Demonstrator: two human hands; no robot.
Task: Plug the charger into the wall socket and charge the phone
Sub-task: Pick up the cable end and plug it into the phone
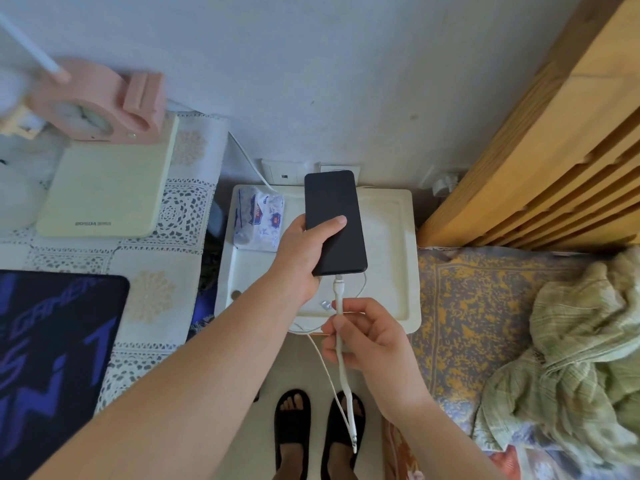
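Note:
My left hand (303, 261) grips a black phone (332, 216), its dark screen facing up, above a small white table (391, 237). A white charging cable (341, 362) meets the phone's bottom edge with its connector (338, 282); I cannot tell if it is fully seated. My right hand (370, 334) pinches the cable just below the connector. The cable hangs down to a loose end near my feet. White wall sockets (281, 170) sit low on the wall behind the phone. Further right, a white plug (444, 184) sits in another socket.
A tissue pack (258, 216) lies on the white table. To the left is a lace-covered desk (162, 216) with a dark mouse pad (52, 341), a cream pad and a pink clock (93, 105). To the right are a bed (467, 306), a green blanket (571, 341) and a wooden headboard (536, 150).

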